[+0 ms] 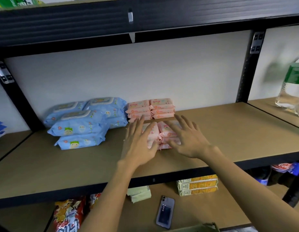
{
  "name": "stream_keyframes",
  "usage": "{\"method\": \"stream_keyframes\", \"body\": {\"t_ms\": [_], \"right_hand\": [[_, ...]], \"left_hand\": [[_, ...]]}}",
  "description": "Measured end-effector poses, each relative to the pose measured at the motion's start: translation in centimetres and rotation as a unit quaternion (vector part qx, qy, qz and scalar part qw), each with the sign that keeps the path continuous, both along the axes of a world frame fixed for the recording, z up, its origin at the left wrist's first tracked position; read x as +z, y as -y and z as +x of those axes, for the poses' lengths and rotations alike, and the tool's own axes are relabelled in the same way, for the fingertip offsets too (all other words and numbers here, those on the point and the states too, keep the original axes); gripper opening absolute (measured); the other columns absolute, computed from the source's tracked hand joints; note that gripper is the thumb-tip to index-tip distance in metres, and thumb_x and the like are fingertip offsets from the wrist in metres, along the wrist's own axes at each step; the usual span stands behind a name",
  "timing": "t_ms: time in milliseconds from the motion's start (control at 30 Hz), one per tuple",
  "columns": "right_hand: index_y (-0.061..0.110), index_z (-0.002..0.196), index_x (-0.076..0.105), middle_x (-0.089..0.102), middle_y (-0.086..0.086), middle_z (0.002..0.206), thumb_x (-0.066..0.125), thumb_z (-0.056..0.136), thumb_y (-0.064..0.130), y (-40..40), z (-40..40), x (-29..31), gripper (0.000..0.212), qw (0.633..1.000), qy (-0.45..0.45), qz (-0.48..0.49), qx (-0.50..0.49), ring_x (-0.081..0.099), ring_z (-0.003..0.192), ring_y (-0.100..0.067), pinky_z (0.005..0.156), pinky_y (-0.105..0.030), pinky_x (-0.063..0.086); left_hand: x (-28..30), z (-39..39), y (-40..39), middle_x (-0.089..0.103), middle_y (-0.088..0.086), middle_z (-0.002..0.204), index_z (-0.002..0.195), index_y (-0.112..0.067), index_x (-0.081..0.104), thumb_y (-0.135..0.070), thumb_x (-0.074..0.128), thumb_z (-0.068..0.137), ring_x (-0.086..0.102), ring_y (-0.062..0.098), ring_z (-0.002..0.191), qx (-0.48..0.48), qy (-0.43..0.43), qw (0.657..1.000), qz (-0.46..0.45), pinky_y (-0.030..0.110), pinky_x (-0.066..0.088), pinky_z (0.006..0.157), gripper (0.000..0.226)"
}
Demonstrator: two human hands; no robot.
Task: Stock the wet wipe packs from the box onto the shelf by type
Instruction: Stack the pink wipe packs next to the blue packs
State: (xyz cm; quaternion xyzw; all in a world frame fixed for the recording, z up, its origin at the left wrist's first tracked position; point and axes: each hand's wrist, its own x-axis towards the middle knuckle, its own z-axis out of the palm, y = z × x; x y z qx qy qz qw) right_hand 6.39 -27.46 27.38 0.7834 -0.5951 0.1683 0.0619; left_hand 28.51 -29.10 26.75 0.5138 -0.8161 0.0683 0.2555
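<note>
Two flat, spread hands, left hand [138,144] and right hand [187,139], rest on the front pink packs [159,137] mid-shelf [229,131], gripping nothing; best press evenly, squaring them behind against the rear pink stack [150,108], beside the blue packs [85,121].

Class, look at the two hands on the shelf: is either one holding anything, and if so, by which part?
Nothing is gripped. Both the left hand and right hand are spread open, fingers straight, over the front pink wipe packs.
</note>
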Motion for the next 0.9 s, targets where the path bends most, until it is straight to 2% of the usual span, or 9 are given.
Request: {"method": "stream_keyframes", "body": {"t_ms": [100,200,367,533,667,767,900], "right_hand": [[0.046,0.156,0.004,-0.002,-0.002,0.169,0.033,0.095,0.068,0.2,0.2,-0.3,0.071,1.000,-0.016,0.006,-0.004,-0.004,0.154,-0.030,0.121,-0.056,0.010],[0.046,0.156,0.006,0.006,0.000,0.168,0.034,0.094,0.070,0.5,0.2,-0.5,0.072,1.000,-0.026,0.003,0.000,0.002,0.154,-0.032,0.120,-0.057,0.015],[0.049,0.154,0.005,0.011,0.000,0.167,0.036,0.090,0.072,0.9,-0.3,-1.1,0.075,0.998,-0.058,-0.015,0.015,0.010,0.151,-0.035,0.115,-0.058,0.026],[0.047,0.155,0.014,0.025,-0.002,0.163,0.039,0.087,0.075,1.3,-0.5,-2.0,0.078,0.996,-0.068,-0.050,0.020,0.024,0.146,-0.037,0.104,-0.058,0.036],[0.046,0.155,0.011,0.019,-0.001,0.164,0.033,0.088,0.076,1.6,-0.6,-2.5,0.077,0.994,-0.095,-0.052,0.005,0.019,0.147,-0.035,0.105,-0.055,0.036],[0.045,0.156,0.010,0.017,-0.003,0.165,0.036,0.091,0.075,1.6,-0.5,-2.3,0.076,0.994,-0.100,-0.041,0.006,0.018,0.147,-0.035,0.105,-0.056,0.037],[0.049,0.156,0.005,0.008,-0.004,0.167,0.042,0.091,0.072,1.2,-0.6,-1.2,0.078,0.997,-0.079,-0.016,0.017,0.010,0.150,-0.035,0.113,-0.057,0.029]], "left_hand": [[-0.2,0.3,0.5,-0.004,0.000,0.169,0.159,-0.039,0.006,-0.059,0.041,0.094,-0.004,0.022,0.155,0.014,0.085,0.995,0.047,0.045,-0.002,0.126,0.077],[-0.6,0.2,0.6,0.001,0.001,0.169,0.159,-0.036,0.000,-0.061,0.041,0.093,-0.001,0.022,0.155,0.026,0.102,0.994,0.032,0.046,-0.001,0.125,0.082],[-1.2,-0.2,0.7,0.008,0.001,0.168,0.159,-0.037,0.004,-0.064,0.041,0.086,0.006,0.026,0.154,0.035,0.098,0.994,0.019,0.047,0.003,0.124,0.086],[-1.6,-0.1,1.1,0.022,0.005,0.163,0.158,-0.033,0.017,-0.064,0.043,0.083,0.019,0.029,0.148,0.032,0.133,0.990,-0.027,0.049,0.013,0.119,0.085],[-2.0,-0.4,1.2,0.026,0.009,0.160,0.157,-0.029,0.020,-0.066,0.042,0.085,0.026,0.033,0.144,0.047,0.152,0.986,-0.045,0.053,0.021,0.113,0.084],[-1.8,-0.5,1.1,0.019,0.010,0.163,0.159,-0.029,0.013,-0.065,0.040,0.089,0.021,0.034,0.147,0.049,0.156,0.986,-0.027,0.055,0.018,0.115,0.083],[-0.6,0.2,0.7,0.001,0.009,0.167,0.160,-0.034,-0.004,-0.061,0.045,0.095,0.000,0.029,0.154,0.020,0.139,0.990,0.026,0.049,0.003,0.123,0.085]]}}
